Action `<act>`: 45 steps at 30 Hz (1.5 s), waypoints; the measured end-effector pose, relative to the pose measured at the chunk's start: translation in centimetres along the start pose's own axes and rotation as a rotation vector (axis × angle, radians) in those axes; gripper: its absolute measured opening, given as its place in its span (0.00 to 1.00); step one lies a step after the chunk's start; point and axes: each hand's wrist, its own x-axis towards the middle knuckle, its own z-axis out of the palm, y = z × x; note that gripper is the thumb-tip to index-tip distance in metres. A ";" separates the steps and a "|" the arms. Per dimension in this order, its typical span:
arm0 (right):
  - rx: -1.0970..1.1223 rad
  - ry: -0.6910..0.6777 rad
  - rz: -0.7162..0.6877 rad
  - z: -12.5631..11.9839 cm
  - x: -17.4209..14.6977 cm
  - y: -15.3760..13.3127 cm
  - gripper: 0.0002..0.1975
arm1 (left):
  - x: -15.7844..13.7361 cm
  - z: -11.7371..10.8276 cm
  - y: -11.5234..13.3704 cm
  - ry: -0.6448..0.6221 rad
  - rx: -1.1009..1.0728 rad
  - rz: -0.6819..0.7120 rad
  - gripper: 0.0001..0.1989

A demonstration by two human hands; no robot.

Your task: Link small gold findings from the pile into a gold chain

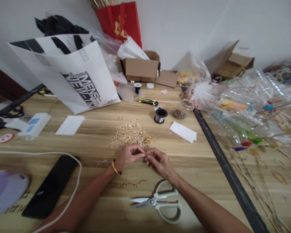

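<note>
My left hand, with a gold bangle at the wrist, meets my right hand over the table. Thumb and forefinger of each are pinched together, tip against tip. What sits between them is too small to make out. Just beyond the hands lies a heap of gold and silver jewellery pieces. A thin silver chain shows below the fingers. Nearer to me is a gold chain on the wood. Scissors with pale green handles lie partly opened beside my right forearm.
A spool of silver wire, a utility knife, a jar of beads and folded paper lie beyond the heap. At left are a phone, a white cable and a large paper bag. Plastic bags crowd the right.
</note>
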 end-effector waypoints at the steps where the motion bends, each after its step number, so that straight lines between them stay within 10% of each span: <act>1: 0.002 0.003 0.003 0.0 0.0 0.0 0.12 | 0.0 0.0 0.0 -0.003 -0.006 0.000 0.08; 45: 0.023 -0.012 -0.052 0.1 0.0 0.4 0.10 | 0.0 0.3 0.5 0.011 0.062 -0.032 0.07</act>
